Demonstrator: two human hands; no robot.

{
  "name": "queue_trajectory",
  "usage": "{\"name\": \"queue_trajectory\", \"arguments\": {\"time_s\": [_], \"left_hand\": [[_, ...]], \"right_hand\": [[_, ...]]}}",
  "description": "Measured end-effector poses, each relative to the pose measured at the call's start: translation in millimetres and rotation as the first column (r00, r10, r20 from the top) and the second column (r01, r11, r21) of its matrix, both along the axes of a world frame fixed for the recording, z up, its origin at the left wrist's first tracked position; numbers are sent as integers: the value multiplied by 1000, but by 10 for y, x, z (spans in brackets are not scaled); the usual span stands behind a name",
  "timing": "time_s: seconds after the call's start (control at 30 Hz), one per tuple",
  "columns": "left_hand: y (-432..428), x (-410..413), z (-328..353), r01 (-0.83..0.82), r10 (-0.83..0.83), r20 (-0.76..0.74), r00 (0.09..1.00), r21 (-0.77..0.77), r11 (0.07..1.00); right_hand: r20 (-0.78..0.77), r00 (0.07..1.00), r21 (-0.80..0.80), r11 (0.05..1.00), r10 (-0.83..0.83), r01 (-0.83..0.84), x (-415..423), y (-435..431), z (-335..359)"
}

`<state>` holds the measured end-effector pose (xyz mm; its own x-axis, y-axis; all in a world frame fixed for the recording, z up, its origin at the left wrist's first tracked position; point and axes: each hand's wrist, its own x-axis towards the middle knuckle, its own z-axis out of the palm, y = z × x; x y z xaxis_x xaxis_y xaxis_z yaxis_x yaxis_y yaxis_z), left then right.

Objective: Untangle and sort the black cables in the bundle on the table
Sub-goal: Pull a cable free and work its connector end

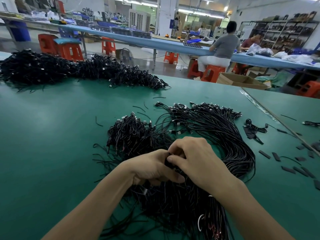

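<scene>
A tangled bundle of black cables (173, 201) lies on the green table (52, 135) right in front of me. My left hand (152, 168) and my right hand (195, 158) meet over its middle, fingers curled, both pinching a small clump of black cable between them. Behind my hands a combed fan of black cables (213, 125) curves to the right, its metal plugs pointing away. A smaller looped heap of cables (131, 132) sits just left of that fan. What my fingertips hold is mostly hidden.
A long pile of black cables (69, 70) stretches along the table's far left. Short black sleeve pieces (290, 168) and a small coiled cable (254, 127) lie at the right. The table's far edge borders an aisle with orange stools (213, 73) and seated people.
</scene>
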<state>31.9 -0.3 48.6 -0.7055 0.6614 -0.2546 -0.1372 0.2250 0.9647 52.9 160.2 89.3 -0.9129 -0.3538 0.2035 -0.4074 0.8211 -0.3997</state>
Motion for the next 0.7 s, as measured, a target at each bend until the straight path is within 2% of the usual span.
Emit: {"name": "queue_trajectory", "arguments": {"time_s": [0.23,0.3,0.4,0.47,0.7], "left_hand": [[63,3,14,-20,13,-60,998,-117,993],[52,5,6,-43,37,-53,998,-110,993],[18,5,-3,-126,118,100,988,75,989],[-12,-8,-20,-209,157,228,961,226,951],[-17,-12,-44,-268,169,253,953,436,859]], "right_hand": [[5,999,171,985,34,-35,5,-30,67],[10,999,190,980,52,-53,-16,-23,54],[-23,998,118,991,58,-55,-51,32,10],[-78,996,58,998,42,-38,-66,63,-35],[-192,980,-42,998,44,-53,-57,91,-94]]}}
